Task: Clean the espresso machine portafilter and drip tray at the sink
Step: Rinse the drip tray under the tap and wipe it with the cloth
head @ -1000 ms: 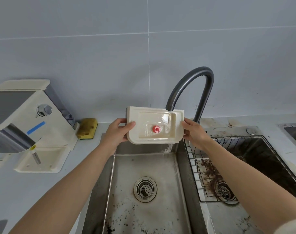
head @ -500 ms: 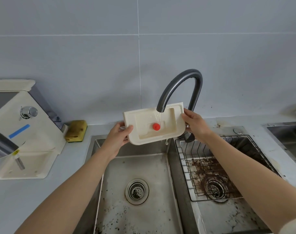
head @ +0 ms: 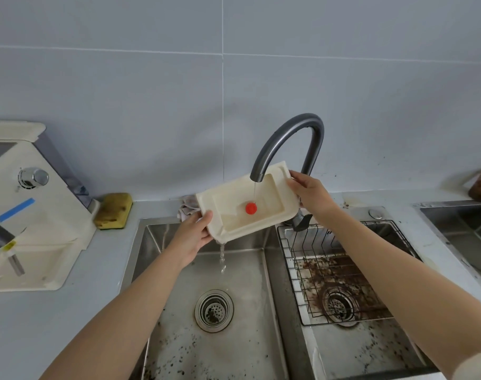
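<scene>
Now both hands, left hand (head: 191, 237) and right hand (head: 312, 194), grip the tilted drip tray (head: 242, 204) under the faucet (head: 288, 145); water spills from its lower-left corner.

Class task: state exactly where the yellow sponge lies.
In the head view, the yellow sponge lies at the back of the counter, on the left, between the espresso machine and the left sink basin.

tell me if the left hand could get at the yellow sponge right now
Probably not yet: the left hand grips the drip tray. Otherwise the way looks free, the sponge lying on bare counter to its left.
</scene>
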`<state>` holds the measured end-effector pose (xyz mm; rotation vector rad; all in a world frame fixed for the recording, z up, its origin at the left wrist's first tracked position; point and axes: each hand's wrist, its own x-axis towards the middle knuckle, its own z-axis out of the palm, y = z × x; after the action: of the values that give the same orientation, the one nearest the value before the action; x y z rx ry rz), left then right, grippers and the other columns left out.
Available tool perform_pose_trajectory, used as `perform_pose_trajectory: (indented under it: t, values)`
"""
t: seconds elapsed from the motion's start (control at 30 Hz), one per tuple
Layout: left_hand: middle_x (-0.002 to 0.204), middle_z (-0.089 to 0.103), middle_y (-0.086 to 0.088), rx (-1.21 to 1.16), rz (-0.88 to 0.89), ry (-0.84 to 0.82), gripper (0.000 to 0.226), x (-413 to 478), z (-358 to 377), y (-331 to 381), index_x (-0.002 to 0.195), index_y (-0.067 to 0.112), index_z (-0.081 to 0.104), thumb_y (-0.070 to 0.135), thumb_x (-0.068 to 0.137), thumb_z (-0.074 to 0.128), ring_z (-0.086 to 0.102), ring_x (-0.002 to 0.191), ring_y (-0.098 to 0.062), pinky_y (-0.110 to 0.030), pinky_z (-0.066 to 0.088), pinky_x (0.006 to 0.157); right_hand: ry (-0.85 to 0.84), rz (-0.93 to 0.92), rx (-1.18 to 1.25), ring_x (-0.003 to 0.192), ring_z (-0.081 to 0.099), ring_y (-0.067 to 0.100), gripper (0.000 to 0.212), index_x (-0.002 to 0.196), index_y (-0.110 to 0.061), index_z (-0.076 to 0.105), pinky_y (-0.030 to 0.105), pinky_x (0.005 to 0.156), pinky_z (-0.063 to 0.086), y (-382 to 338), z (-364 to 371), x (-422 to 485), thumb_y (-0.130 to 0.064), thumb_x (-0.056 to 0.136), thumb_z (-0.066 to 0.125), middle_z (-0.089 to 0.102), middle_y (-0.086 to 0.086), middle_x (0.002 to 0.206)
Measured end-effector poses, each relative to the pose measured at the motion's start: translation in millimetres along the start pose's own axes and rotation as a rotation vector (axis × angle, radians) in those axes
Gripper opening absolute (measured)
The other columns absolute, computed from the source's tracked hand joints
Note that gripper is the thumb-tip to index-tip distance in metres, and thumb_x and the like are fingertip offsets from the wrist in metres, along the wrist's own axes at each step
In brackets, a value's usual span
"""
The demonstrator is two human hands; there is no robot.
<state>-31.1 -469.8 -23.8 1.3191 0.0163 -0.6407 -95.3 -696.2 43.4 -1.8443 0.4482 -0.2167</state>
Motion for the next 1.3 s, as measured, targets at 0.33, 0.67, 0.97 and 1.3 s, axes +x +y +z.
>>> perform_pose_trajectory:
  t: [0.33,0.67,0.97,1.3]
  values:
    - [0.124,0.057,-0.011,-0.014,-0.089,-0.076,0.036,6,10,-14,0.133,0.009,0.041,0.022,0.1,0.038,0.055,0.108,-0.024,-0.036,0.041,0.097,0.045,-0.017,-0.162,0.102,0.05,0.014,0.039,0.135,-0.016,0.048,0.026,0.087,0.039,-5,-4,3,-0.023,0.098,0.041,0.055,-0.002,0.113]
    - [0.138,0.049,-0.011,0.057,-0.102,-0.126,0.042,15,17,-19,0.139,0.014,0.034,0.025,0.099,0.038,0.051,0.121,-0.026,-0.038,0.038,0.103,0.078,-0.032,-0.218,0.113,0.054,0.027,0.037,0.133,-0.014,0.051,0.034,0.094,0.044,-6,-11,0,-0.021,0.098,0.04,0.058,0.011,0.126]
    - [0.133,0.055,-0.007,0.089,-0.004,-0.097,0.039,19,29,-7,0.136,0.016,0.04,0.025,0.098,0.042,0.057,0.112,-0.021,-0.034,0.043,0.097,0.146,-0.051,-0.154,0.113,0.05,0.019,0.041,0.139,-0.019,0.044,0.033,0.095,0.043,-1,-23,3,-0.026,0.099,0.038,0.053,0.004,0.133]
    - [0.115,0.061,-0.007,0.113,0.079,-0.045,0.036,16,42,11,0.129,0.006,0.047,0.022,0.096,0.048,0.063,0.095,-0.02,-0.032,0.047,0.087,0.209,-0.099,-0.114,0.105,0.054,0.015,0.039,0.137,-0.021,0.047,0.031,0.09,0.046,0,-37,-1,-0.027,0.1,0.033,0.058,0.001,0.122]
